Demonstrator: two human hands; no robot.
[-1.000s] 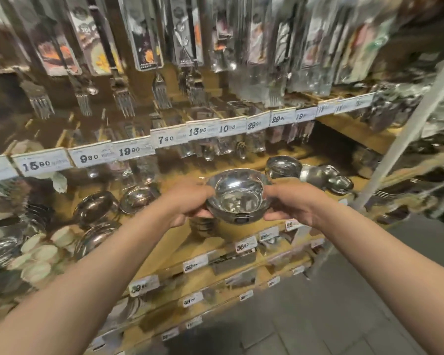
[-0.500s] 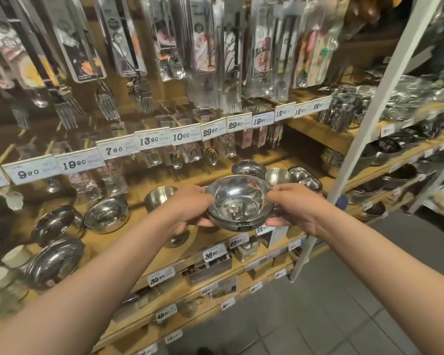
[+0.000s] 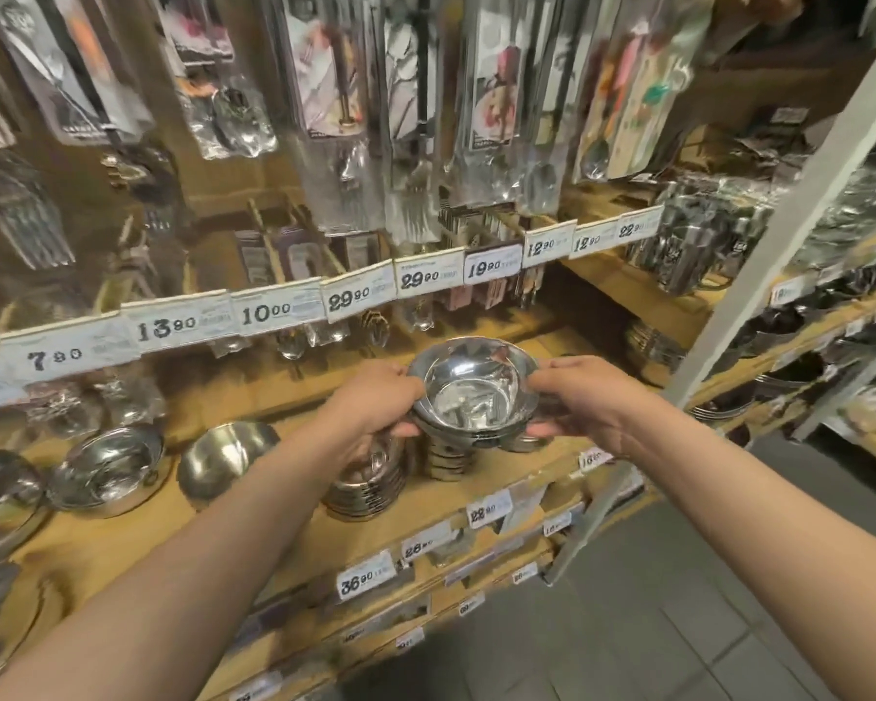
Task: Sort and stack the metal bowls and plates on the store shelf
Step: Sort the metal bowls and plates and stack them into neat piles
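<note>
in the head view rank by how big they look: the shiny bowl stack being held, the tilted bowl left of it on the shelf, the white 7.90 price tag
1. Tilted steel bowl on the wooden shelf
2. Shiny steel bowl stack held in both hands, nearly alike, and nearer the camera, so this order is unsure
3. White 7.90 price tag, clearly smallest

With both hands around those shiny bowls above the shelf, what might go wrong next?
The nested metal bowls are held only at their rims by the left hand and right hand; smooth steel might slip. Set down off-centre on the stack of bowls below, they could topple it. The neighbouring stack stands close and might get knocked.
</note>
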